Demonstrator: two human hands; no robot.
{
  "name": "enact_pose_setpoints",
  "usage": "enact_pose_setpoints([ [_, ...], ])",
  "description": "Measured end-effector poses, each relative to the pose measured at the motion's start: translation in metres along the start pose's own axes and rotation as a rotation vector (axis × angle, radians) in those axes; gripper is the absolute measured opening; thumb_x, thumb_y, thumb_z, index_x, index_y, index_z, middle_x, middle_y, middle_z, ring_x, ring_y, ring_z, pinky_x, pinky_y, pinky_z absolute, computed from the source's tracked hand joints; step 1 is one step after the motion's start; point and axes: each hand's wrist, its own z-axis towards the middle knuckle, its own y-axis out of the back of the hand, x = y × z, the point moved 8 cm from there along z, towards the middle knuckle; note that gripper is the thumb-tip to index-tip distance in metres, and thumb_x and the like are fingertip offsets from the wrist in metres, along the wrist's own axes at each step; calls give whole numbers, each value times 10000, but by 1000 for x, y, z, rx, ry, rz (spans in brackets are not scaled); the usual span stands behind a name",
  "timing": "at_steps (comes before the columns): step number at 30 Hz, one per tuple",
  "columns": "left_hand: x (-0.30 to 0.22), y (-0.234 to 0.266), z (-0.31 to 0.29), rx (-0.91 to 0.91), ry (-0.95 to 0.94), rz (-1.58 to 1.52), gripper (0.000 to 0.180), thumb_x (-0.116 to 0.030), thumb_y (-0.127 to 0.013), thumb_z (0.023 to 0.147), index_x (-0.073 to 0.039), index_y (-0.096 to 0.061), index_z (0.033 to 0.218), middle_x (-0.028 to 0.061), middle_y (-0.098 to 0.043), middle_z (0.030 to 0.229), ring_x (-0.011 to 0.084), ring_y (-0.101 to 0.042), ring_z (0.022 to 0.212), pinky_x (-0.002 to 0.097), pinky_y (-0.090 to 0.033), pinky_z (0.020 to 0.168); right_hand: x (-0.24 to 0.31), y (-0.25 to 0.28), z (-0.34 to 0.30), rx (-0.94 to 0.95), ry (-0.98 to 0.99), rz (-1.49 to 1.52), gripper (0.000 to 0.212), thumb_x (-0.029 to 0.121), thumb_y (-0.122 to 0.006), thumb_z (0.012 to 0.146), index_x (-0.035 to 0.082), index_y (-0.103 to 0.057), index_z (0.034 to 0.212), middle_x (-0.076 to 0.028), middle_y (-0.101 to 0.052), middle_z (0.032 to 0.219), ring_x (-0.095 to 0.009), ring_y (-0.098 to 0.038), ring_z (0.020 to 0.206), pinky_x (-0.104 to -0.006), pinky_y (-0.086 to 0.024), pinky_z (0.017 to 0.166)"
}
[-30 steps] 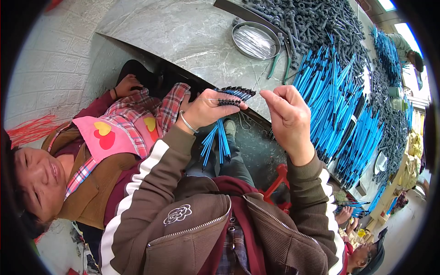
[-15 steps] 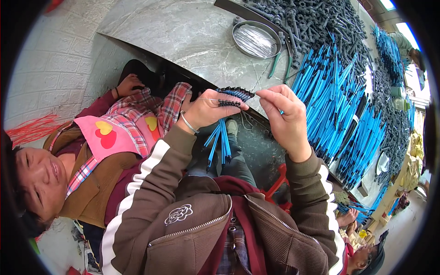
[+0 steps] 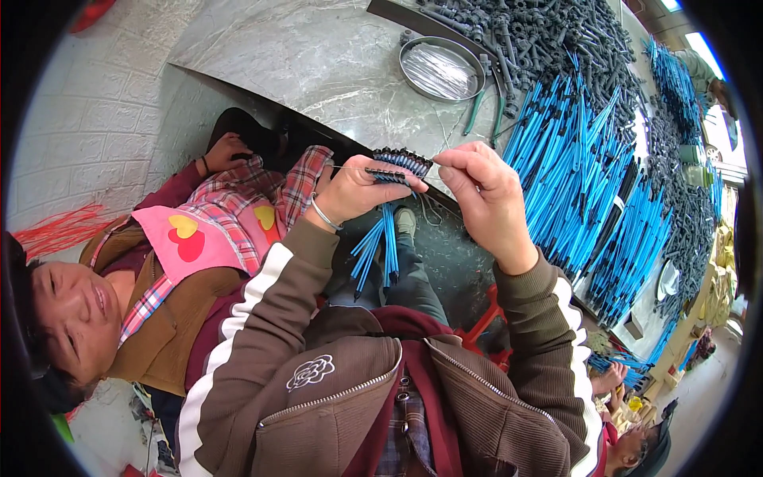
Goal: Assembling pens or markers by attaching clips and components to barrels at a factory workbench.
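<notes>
My left hand (image 3: 358, 191) grips a fanned bundle of blue pen barrels (image 3: 383, 238) with dark tips, held just below the table edge. The barrels hang down past my wrist, which wears a thin metal bracelet. My right hand (image 3: 485, 191) is pinched on a thin metal rod (image 3: 373, 168) that runs across the dark tips of the bundle. Both hands are close together, almost touching at the bundle's top.
On the grey table (image 3: 318, 63) lie a big heap of blue pen barrels (image 3: 588, 175), a pile of dark grey parts (image 3: 540, 40) and a round metal dish (image 3: 441, 67) of thin rods. A person in a plaid apron (image 3: 230, 222) sits at my left. Another person (image 3: 636, 445) sits lower right.
My right hand has moved left from an open gap toward the bundle and now pinches the thin rod at the dark tips. My left hand has stayed in place.
</notes>
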Motion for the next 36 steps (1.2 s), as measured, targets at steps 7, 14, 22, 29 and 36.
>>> enact_pose_setpoints([
  [7, -6, -3, 3, 25, 29, 81, 208, 58, -612, 761, 14, -670, 956, 113, -678, 926, 162, -626, 890, 272, -482, 827, 13, -2, -1, -77, 62, -114, 214, -25, -605, 773, 10, -617, 983, -108, -572, 814, -229, -557, 714, -291, -440, 637],
  [14, 1, 0, 3, 19, 57, 47, 191, 28, -625, 770, 21, -674, 954, 88, -676, 933, 138, -613, 892, 255, -473, 825, 4, -12, 0, 38, 50, -102, 309, -76, -553, 775, 28, -615, 1059, -106, -527, 800, -233, -528, 737, -290, -431, 658],
  [22, 3, 3, 3, 43, 39, 56, 199, 35, -624, 759, 23, -673, 952, 94, -676, 937, 147, -613, 906, 262, -464, 851, -2, -14, 5, 170, 18, -18, 386, -122, -507, 756, 39, -619, 1088, -72, -492, 786, -200, -481, 745, -269, -405, 689],
  [29, -11, 0, 4, 94, -56, 214, 193, 40, -623, 754, 12, -676, 938, 108, -677, 935, 167, -626, 901, 269, -475, 836, 1, -15, 9, 208, 82, -31, 341, -91, -561, 742, 25, -622, 1057, -80, -510, 801, -216, -515, 760, -286, -423, 677],
  [36, -15, 2, 4, 65, -86, 245, 217, 82, -654, 677, 24, -675, 884, 124, -681, 908, 193, -641, 870, 286, -489, 809, 27, -12, 12, 57, 249, -307, 229, -32, -632, 736, 4, -625, 963, -90, -550, 797, -218, -562, 718, -287, -448, 618],
])
